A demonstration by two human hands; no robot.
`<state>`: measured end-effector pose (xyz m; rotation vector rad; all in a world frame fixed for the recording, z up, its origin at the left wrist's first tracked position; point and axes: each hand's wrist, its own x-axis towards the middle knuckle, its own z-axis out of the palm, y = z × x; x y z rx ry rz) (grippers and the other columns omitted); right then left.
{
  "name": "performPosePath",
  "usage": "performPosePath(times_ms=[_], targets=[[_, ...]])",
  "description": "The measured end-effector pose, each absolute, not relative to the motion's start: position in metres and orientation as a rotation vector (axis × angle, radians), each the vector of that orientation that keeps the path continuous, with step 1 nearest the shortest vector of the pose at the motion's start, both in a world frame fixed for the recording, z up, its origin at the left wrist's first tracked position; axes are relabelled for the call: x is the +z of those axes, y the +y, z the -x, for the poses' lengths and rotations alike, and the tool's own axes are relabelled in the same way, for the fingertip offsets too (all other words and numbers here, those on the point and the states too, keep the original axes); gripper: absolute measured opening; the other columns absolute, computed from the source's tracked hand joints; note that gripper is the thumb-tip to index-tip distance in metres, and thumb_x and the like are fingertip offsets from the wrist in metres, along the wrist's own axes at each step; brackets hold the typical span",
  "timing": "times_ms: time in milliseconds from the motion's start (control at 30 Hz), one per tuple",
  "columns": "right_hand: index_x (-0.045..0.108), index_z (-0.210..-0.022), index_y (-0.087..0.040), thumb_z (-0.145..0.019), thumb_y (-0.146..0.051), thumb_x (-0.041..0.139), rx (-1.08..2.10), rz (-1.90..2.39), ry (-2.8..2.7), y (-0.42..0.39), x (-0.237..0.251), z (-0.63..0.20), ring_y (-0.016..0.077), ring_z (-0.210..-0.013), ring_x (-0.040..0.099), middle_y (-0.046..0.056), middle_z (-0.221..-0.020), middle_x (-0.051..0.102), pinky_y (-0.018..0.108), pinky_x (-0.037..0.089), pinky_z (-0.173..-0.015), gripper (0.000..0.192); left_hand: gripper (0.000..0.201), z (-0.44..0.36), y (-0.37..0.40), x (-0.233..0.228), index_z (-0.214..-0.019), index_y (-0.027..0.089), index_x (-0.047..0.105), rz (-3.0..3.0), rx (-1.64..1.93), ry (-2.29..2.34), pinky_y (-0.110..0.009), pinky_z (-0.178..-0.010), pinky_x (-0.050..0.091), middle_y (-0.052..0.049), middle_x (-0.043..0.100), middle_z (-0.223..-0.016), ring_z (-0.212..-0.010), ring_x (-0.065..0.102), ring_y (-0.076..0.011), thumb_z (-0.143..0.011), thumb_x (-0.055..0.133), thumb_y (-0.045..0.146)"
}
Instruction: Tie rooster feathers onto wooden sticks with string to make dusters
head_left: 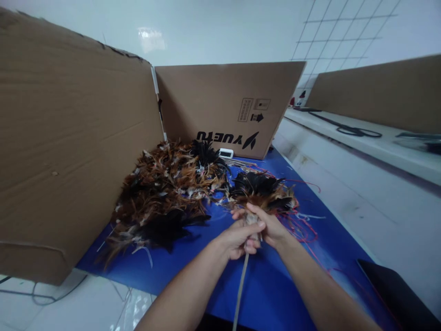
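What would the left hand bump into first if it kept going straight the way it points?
Probably the feather bunch that the left hand and right hand grip together on a thin stick. Beyond that lie blue mat and the cardboard box, though depth is hard to judge.

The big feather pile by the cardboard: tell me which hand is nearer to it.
Left. The left hand grips the stick on the side toward the feather pile; the right hand holds the feather bundle farther from it.
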<state>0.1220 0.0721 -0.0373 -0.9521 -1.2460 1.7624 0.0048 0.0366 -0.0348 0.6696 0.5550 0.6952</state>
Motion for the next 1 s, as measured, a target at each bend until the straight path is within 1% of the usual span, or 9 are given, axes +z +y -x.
performPosePath(times_ms=[133,300,367,433,500,567,667,833,1000], targets=[[0.072,-0.073,-0.015,-0.081,-0.047,0.048,1.761,0.967,-1.278,0.071,-0.04,-0.121,0.0227,-0.102,0.055,0.008,-0.089,0.068,0.03,0.038,-0.094,0.04,0.041,-0.005,0.037,-0.038,-0.075,0.019,0.041,-0.732,0.67,0.566,-0.01,-0.032,0.014,0.01,0.031,-0.052,-0.035,0.026,0.0008,-0.06,0.073,0.038],[0.072,-0.074,-0.015,-0.082,-0.047,0.047,1.765,0.975,-1.315,0.07,-0.04,-0.124,0.0215,-0.096,0.058,0.008,-0.091,0.068,0.029,0.041,-0.088,0.041,0.039,-0.004,0.038,-0.038,-0.075,0.019,0.04,-0.741,0.64,0.587,-0.01,-0.032,0.012,0.009,0.032,-0.056,-0.036,0.026,0.0012,-0.06,0.072,0.035],[0.072,-0.076,-0.015,-0.081,-0.047,0.048,1.765,0.981,-1.327,0.069,-0.038,-0.125,0.0194,-0.089,0.06,0.007,-0.091,0.068,0.028,0.044,-0.083,0.04,0.039,-0.004,0.038,-0.038,-0.075,0.019,0.041,-0.743,0.63,0.595,-0.01,-0.032,0.012,0.008,0.034,-0.058,-0.036,0.027,0.0015,-0.059,0.072,0.034],[0.071,-0.081,-0.017,-0.081,-0.049,0.047,1.789,1.03,-1.345,0.067,-0.035,-0.126,0.016,-0.074,0.061,0.005,-0.089,0.068,0.027,0.047,-0.074,0.04,0.036,-0.003,0.038,-0.038,-0.075,0.017,0.043,-0.768,0.617,0.593,-0.011,-0.033,0.013,0.006,0.039,-0.063,-0.037,0.028,0.002,-0.061,0.071,0.034],[0.071,-0.084,-0.017,-0.082,-0.05,0.046,1.822,1.058,-1.36,0.066,-0.033,-0.128,0.0133,-0.062,0.06,0.005,-0.084,0.068,0.027,0.048,-0.068,0.041,0.034,-0.003,0.037,-0.037,-0.074,0.016,0.044,-0.801,0.594,0.592,-0.011,-0.032,0.014,0.004,0.043,-0.064,-0.037,0.028,0.0022,-0.063,0.069,0.036],[0.071,-0.085,-0.016,-0.082,-0.049,0.046,1.839,1.015,-1.359,0.066,-0.032,-0.128,0.0138,-0.065,0.06,0.005,-0.081,0.068,0.027,0.048,-0.07,0.041,0.032,-0.003,0.036,-0.036,-0.072,0.017,0.042,-0.822,0.578,0.593,-0.012,-0.032,0.014,0.005,0.041,-0.059,-0.036,0.025,0.0015,-0.065,0.067,0.037],[0.071,-0.083,-0.015,-0.082,-0.047,0.048,1.83,0.933,-1.334,0.066,-0.031,-0.127,0.0164,-0.077,0.06,0.005,-0.082,0.068,0.027,0.046,-0.076,0.039,0.035,-0.004,0.036,-0.036,-0.071,0.02,0.036,-0.819,0.578,0.617,-0.012,-0.032,0.014,0.01,0.031,-0.049,-0.035,0.022,-0.0004,-0.066,0.065,0.039],[0.07,-0.083,-0.014,-0.081,-0.047,0.049,1.855,0.922,-1.271,0.065,-0.028,-0.125,0.0161,-0.069,0.06,0.005,-0.074,0.068,0.028,0.046,-0.072,0.039,0.038,-0.006,0.036,-0.037,-0.072,0.022,0.03,-0.814,0.601,0.622,-0.012,-0.032,0.011,0.011,0.026,-0.048,-0.035,0.017,-0.0013,-0.069,0.062,0.04],[0.068,-0.084,-0.017,-0.075,-0.043,0.059,1.807,0.839,-1.193,0.063,-0.024,-0.132,0.0193,-0.076,0.062,0.005,-0.078,0.069,0.034,0.046,-0.078,0.029,0.035,-0.003,0.035,-0.033,-0.069,0.021,0.03,-0.825,0.615,0.56,-0.013,-0.031,0.009,0.011,0.027,-0.05,-0.036,0.016,-0.001,-0.072,0.06,0.037]])
